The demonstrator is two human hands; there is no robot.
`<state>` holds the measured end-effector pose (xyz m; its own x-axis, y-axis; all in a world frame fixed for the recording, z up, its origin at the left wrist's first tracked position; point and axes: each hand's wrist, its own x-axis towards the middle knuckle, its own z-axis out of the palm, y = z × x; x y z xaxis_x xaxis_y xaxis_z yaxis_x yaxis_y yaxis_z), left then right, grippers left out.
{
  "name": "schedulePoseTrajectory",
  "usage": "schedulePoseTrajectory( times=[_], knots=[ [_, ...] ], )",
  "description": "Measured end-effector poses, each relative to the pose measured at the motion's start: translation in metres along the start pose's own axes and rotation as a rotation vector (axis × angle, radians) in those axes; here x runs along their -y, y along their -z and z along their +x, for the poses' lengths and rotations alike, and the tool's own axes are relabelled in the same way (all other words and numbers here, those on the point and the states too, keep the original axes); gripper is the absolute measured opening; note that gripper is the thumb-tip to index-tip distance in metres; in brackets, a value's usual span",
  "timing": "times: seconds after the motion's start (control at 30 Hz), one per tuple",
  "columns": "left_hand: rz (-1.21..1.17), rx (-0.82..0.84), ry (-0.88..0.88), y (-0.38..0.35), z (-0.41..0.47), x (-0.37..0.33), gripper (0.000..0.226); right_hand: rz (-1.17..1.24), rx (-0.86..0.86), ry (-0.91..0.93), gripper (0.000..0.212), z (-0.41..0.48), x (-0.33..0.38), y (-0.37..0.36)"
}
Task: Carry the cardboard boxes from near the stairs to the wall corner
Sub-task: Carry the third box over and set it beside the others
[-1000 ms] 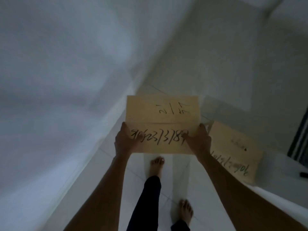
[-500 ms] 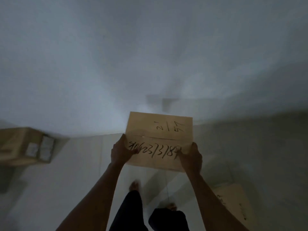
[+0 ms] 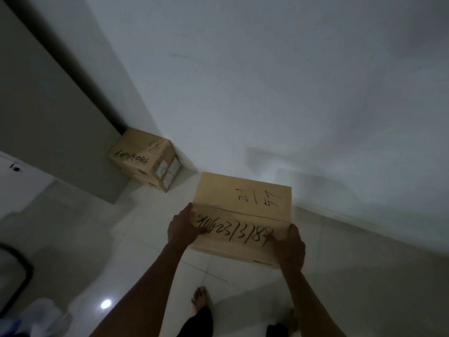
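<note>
I hold a brown cardboard box (image 3: pixel 240 210) in front of me, above the tiled floor, with black handwritten numbers on its top. My left hand (image 3: pixel 183 227) grips its near left edge and my right hand (image 3: pixel 289 249) grips its near right corner. A second cardboard box (image 3: pixel 143 158), also marked with black writing and white labels on its end, sits on the floor in the wall corner, up and to the left of the carried box.
A white wall (image 3: pixel 267 93) runs along the right and back. A grey wall with a dark edge (image 3: pixel 48 105) stands at left. A dark-framed object (image 3: pixel 17 280) and pale cloth (image 3: pixel 41 314) lie at lower left. My bare foot (image 3: pixel 200 297) is on the glossy tiles.
I have turned left while carrying the box. The box by the stairs has left the view, and the box in the wall corner has come nearer, from far left toward the middle.
</note>
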<state>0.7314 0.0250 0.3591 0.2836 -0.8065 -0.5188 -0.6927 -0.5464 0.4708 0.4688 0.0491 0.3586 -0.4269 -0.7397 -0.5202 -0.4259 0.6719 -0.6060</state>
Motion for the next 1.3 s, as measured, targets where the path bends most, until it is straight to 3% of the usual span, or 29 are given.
schedulePoseTrajectory(
  times=[0.27,0.5,0.77,1.0,1.13,1.23,1.3],
  knots=[
    [-0.036,-0.002,0.091,0.041,0.133,0.091,0.107,-0.007,0.022,0.009,0.063,0.034,0.055,-0.151],
    [-0.044,0.000,0.063,-0.004,0.292,0.166,0.088,-0.035,0.047,-0.009,0.062,0.138,0.041,-0.295],
    [0.002,0.021,0.067,-0.052,0.457,0.256,0.088,-0.055,0.045,0.011,0.065,0.241,0.013,-0.464],
    [0.089,0.074,-0.020,-0.088,0.583,0.316,0.088,-0.053,-0.044,-0.030,0.069,0.308,0.012,-0.580],
    [0.153,0.023,-0.100,-0.099,0.611,0.332,0.087,-0.030,-0.106,-0.045,0.072,0.327,0.011,-0.623],
    [0.295,-0.070,-0.296,-0.105,0.613,0.332,0.084,-0.026,-0.124,-0.057,0.073,0.335,0.016,-0.638],
    [0.358,-0.007,-0.408,-0.110,0.616,0.332,0.080,-0.012,-0.125,-0.080,0.075,0.340,0.024,-0.644]
  ],
)
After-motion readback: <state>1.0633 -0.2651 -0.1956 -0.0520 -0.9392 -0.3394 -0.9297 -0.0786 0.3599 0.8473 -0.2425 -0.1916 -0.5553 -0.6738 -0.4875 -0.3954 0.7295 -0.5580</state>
